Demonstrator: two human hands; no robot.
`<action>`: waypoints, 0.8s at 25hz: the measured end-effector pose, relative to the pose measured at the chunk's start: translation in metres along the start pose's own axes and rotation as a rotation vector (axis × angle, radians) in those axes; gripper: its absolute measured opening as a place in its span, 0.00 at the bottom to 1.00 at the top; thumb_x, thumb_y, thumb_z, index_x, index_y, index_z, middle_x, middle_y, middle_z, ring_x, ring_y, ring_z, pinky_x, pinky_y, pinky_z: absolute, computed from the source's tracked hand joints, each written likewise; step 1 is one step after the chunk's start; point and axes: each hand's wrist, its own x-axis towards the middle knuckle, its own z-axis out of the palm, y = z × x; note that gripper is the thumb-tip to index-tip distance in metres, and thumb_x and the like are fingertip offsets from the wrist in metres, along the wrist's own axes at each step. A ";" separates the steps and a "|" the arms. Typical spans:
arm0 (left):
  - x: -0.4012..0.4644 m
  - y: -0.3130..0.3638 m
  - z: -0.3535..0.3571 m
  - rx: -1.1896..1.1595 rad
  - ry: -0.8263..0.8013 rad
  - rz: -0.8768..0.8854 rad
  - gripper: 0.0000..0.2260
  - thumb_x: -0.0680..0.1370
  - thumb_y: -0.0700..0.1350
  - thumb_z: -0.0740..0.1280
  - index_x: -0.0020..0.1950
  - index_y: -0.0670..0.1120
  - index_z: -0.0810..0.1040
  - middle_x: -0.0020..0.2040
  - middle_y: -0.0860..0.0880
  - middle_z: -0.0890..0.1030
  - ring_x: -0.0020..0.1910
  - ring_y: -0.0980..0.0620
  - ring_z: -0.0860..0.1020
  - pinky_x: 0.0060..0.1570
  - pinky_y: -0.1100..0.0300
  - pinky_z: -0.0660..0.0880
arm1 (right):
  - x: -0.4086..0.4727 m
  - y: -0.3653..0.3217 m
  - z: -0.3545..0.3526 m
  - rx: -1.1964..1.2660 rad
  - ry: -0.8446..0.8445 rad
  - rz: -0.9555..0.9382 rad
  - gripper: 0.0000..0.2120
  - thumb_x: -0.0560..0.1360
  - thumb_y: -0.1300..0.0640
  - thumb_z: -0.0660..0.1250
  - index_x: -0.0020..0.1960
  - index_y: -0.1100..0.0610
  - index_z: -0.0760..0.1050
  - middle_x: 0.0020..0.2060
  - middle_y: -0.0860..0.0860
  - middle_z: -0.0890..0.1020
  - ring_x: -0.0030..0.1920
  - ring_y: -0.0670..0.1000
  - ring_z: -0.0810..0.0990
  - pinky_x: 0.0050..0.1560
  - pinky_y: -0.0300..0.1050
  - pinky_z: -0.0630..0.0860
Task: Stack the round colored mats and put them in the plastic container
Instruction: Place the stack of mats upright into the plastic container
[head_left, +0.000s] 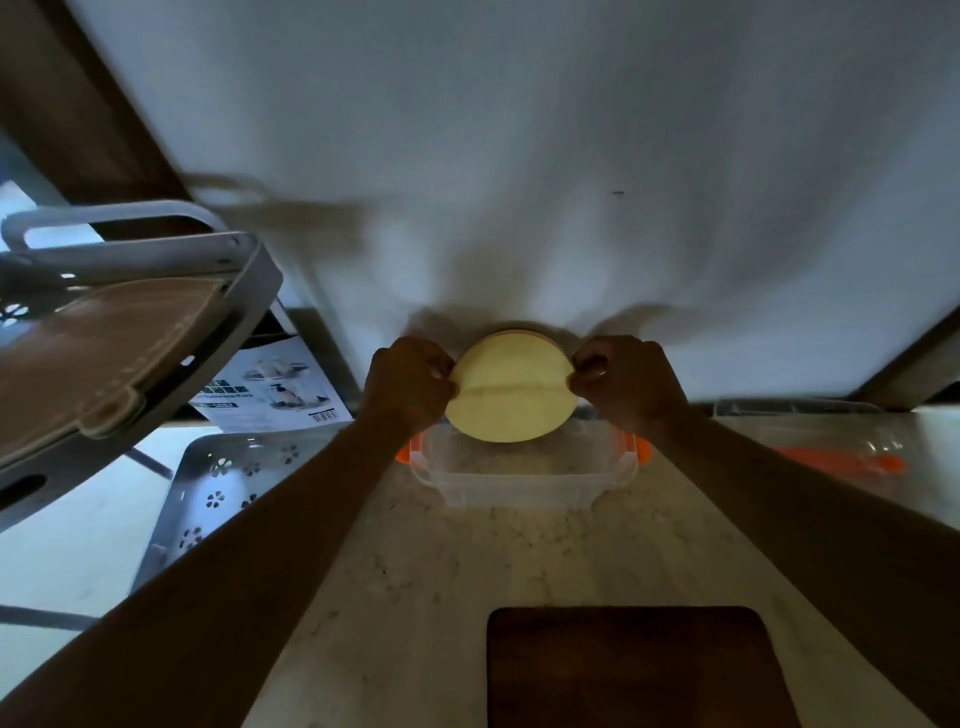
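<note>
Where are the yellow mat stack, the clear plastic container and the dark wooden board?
yellow mat stack (511, 389), head view, top face.
clear plastic container (524, 491), head view, near wall.
dark wooden board (634, 670), head view, top surface.

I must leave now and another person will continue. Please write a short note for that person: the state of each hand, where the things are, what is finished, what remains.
Left hand: pinching the left edge of the stack of round mats.
Right hand: pinching its right edge.
Stack: yellow mat facing the camera, tilted, held above the open clear plastic container on the marble counter.
Done: mats stacked.
Left: lower the stack into the container and release. The lid seems to lie at the right.
</note>
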 end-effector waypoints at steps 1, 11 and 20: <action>0.001 0.000 0.003 0.002 0.008 0.007 0.08 0.71 0.38 0.74 0.49 0.45 0.86 0.49 0.46 0.86 0.49 0.48 0.82 0.52 0.61 0.74 | 0.001 0.000 0.001 -0.021 0.003 0.003 0.06 0.69 0.57 0.73 0.47 0.53 0.83 0.43 0.50 0.86 0.44 0.52 0.83 0.49 0.48 0.80; 0.007 -0.014 0.018 0.127 0.046 0.105 0.09 0.73 0.38 0.71 0.51 0.46 0.86 0.49 0.45 0.86 0.50 0.43 0.81 0.56 0.47 0.77 | 0.003 -0.005 0.012 -0.228 -0.009 0.024 0.05 0.71 0.52 0.69 0.47 0.49 0.82 0.42 0.51 0.84 0.42 0.55 0.81 0.45 0.48 0.80; 0.008 -0.016 0.025 0.083 0.072 0.129 0.09 0.73 0.38 0.72 0.51 0.45 0.85 0.48 0.46 0.87 0.49 0.44 0.82 0.55 0.47 0.78 | 0.001 0.000 0.011 -0.261 -0.003 0.017 0.08 0.73 0.50 0.68 0.50 0.50 0.82 0.44 0.51 0.85 0.45 0.56 0.82 0.47 0.51 0.80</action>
